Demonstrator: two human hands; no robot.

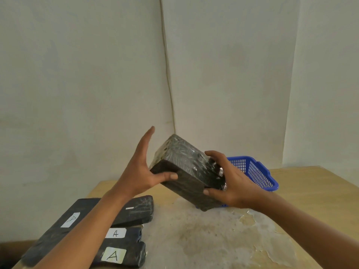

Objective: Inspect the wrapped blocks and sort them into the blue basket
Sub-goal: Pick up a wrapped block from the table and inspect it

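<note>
A dark block wrapped in clear film [186,169] is tilted in the air above the table, between both hands. My right hand [231,183] grips its right end, fingers over the top and thumb under the near edge. My left hand [143,167] touches its left end, thumb pressed on the near face, fingers straight and pointing up. Behind the block and my right hand sits the blue basket [260,175], its inside mostly hidden.
Three more dark wrapped blocks lie at the table's near left: a long one with a white label [81,216], and two marked "A" [124,232] [120,255]. The wooden tabletop [213,239] has worn, peeling patches. Two walls meet in a corner behind.
</note>
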